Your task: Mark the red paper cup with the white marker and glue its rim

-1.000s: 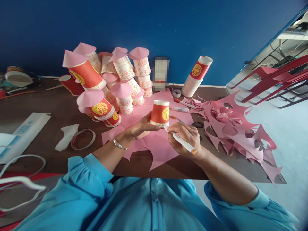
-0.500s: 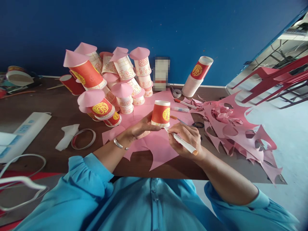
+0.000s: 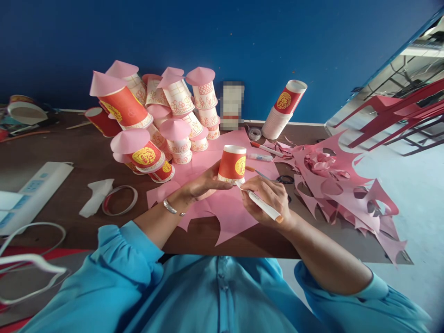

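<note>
My left hand (image 3: 205,182) is closed around a red paper cup (image 3: 230,164) with a gold emblem and a patterned white band along its lower edge. The cup is held nearly upright above pink paper. In my right hand (image 3: 268,200) is a white marker (image 3: 262,206) with an orange end pointing back toward me. Its tip is at the cup's lower right edge; whether it touches is hard to tell. Pink paper sheets (image 3: 229,217) lie under both hands.
Cup towers with pink cone roofs (image 3: 175,129) crowd the left back. A cup stack (image 3: 277,121) leans at the back right, near a tape roll (image 3: 254,134). Cut pink scraps (image 3: 347,199) cover the right side. A tape ring (image 3: 120,200) and a power strip (image 3: 38,194) lie left.
Both hands stay nearly in place. The marker and right hand have shifted very slightly left, and the cup has barely moved.
</note>
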`<state>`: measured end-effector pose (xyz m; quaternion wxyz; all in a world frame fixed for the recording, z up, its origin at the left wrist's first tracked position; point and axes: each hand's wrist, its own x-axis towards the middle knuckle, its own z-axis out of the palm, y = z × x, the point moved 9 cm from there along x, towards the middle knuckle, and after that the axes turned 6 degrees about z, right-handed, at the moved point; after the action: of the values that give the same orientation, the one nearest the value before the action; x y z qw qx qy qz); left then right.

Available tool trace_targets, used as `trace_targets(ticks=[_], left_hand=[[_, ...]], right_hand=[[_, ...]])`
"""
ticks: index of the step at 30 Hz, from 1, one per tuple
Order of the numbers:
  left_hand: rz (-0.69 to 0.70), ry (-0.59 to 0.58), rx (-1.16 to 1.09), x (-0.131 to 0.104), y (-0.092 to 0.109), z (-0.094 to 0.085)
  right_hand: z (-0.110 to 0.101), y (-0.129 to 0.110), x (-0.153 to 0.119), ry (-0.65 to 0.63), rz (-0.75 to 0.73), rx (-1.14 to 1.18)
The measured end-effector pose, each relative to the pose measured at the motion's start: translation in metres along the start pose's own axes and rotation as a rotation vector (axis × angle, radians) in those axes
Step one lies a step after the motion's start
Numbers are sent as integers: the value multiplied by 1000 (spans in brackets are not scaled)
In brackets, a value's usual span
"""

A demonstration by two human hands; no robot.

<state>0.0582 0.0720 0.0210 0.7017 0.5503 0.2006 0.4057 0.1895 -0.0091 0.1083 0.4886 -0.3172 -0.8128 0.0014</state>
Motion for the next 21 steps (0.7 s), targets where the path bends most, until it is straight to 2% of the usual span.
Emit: trace_targets(ticks=[16, 21], left_hand=[[-51, -8, 24, 0, -8, -3], [-42, 17, 54, -2, -7, -6]], right_hand=[[3, 1, 2, -45, 28, -33], [-2, 0, 3, -13, 28, -3]])
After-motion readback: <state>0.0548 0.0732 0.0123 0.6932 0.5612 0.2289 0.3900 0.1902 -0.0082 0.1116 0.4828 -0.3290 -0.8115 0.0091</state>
